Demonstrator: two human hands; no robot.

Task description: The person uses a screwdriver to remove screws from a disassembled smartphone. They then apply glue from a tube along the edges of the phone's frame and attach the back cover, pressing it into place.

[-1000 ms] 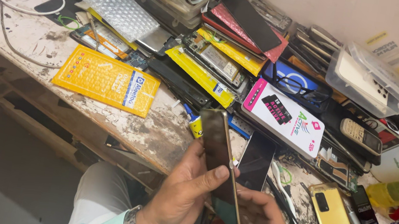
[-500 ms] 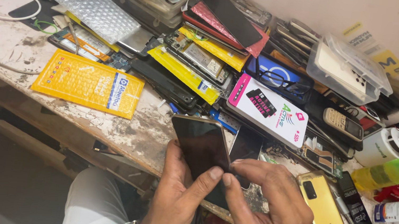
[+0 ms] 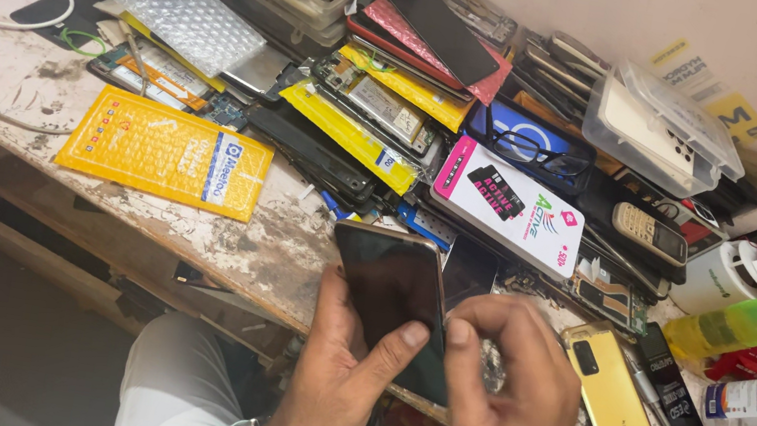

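A dark-screened smartphone [image 3: 394, 297] sat face up over the worn bench edge [image 3: 222, 244], cradled in the left hand [image 3: 335, 389], thumb across the glass. The right hand [image 3: 510, 406] curled at its right edge, fingertips pinching there. Held above the lap, the phone could slip; the yellow phone [image 3: 616, 408] lay near.

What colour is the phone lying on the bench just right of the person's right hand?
Yellow: the phone lies back-up with a dark camera block, seen clearly in the head view.
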